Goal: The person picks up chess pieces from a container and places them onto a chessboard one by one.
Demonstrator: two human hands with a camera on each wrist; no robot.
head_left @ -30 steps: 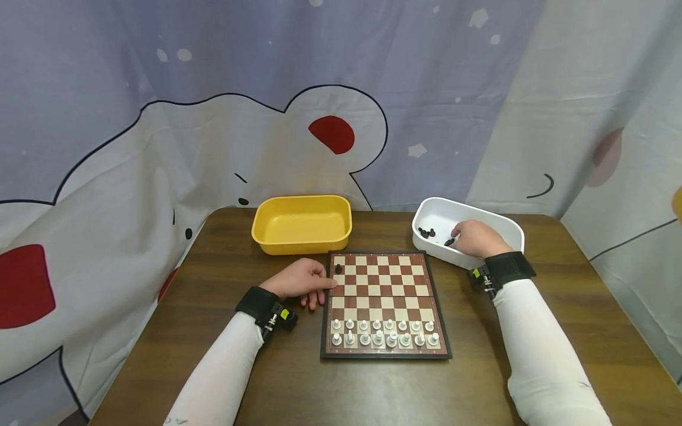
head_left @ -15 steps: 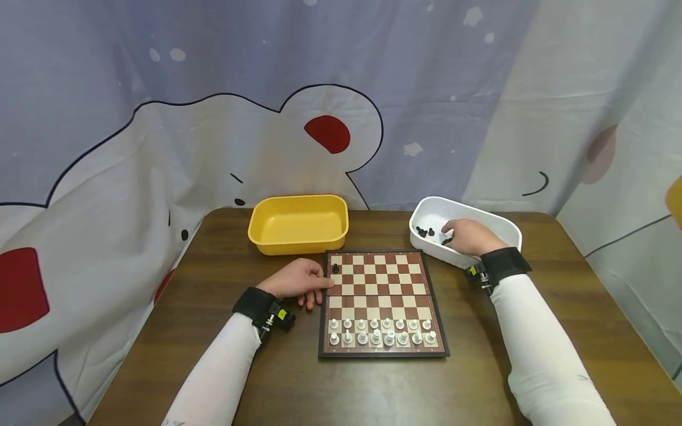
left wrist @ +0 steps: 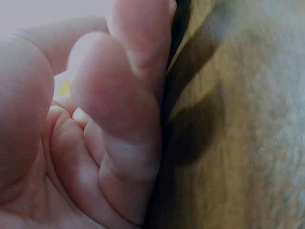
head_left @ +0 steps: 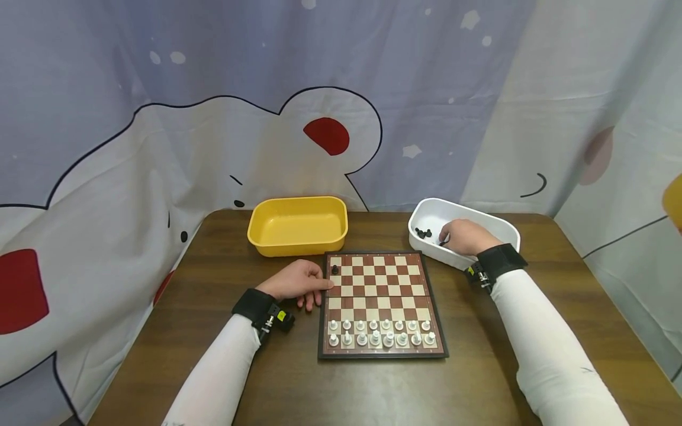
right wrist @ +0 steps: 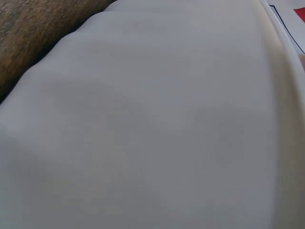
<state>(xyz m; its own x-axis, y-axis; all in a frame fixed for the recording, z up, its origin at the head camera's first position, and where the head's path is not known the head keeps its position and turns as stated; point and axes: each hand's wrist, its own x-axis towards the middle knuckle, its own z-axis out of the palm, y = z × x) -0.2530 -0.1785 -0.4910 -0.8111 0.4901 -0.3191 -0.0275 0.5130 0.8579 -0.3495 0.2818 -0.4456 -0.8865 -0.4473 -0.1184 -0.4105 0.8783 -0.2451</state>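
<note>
My left hand (head_left: pixel 298 281) rests on the table at the left edge of the chessboard (head_left: pixel 379 290), a fingertip on its border. In the left wrist view its fingers (left wrist: pixel 114 95) are loosely bent, with nothing held. A black chess piece (head_left: pixel 334 270) stands near the board's far left corner, and white chess pieces (head_left: pixel 375 338) fill the two near rows. My right hand (head_left: pixel 466 236) reaches into the white tray (head_left: pixel 503 228), its fingertips pinching a dark chess piece (head_left: pixel 443 243), mostly covered. The right wrist view holds mainly the tray's pale wall (right wrist: pixel 152 119).
More black chess pieces (head_left: pixel 423 233) lie in a cluster at the white tray's left end. A yellow tray (head_left: pixel 298 244) stands behind the board's left side. A patterned curtain (head_left: pixel 256 142) hangs right behind the wooden table (head_left: pixel 383 390).
My right hand's fingertips have come down and closed on a dark piece in the white tray. The left hand stays at the board's edge; the view has shifted slightly.
</note>
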